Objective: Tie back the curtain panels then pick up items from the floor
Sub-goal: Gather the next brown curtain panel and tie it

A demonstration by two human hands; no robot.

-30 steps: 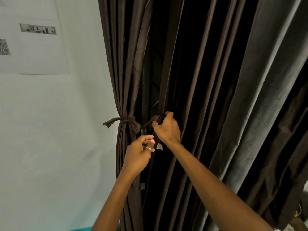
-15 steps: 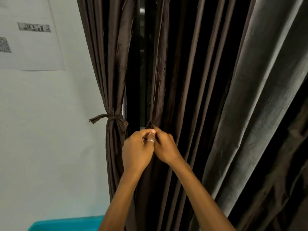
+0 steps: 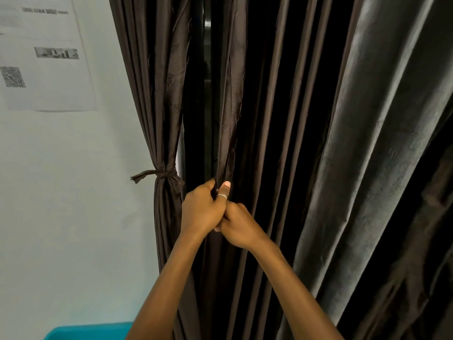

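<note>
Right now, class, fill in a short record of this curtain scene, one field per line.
left panel: gathered, bound by a knotted tie
middle panel: hanging loose, untied
left hand: pinches the middle panel's edge
right hand: curled just below, grip hidden
grey curtain: loose, at right
wall: printed sheets

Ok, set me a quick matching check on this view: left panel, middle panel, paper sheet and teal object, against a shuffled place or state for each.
1 left panel
2 middle panel
3 paper sheet
4 teal object

a flat on the wall, upper left
b gripped by left hand and right hand
c bottom edge of view
d bound by a knotted tie

Pairs: 1-d, 2-b, 3-a, 4-c.
</note>
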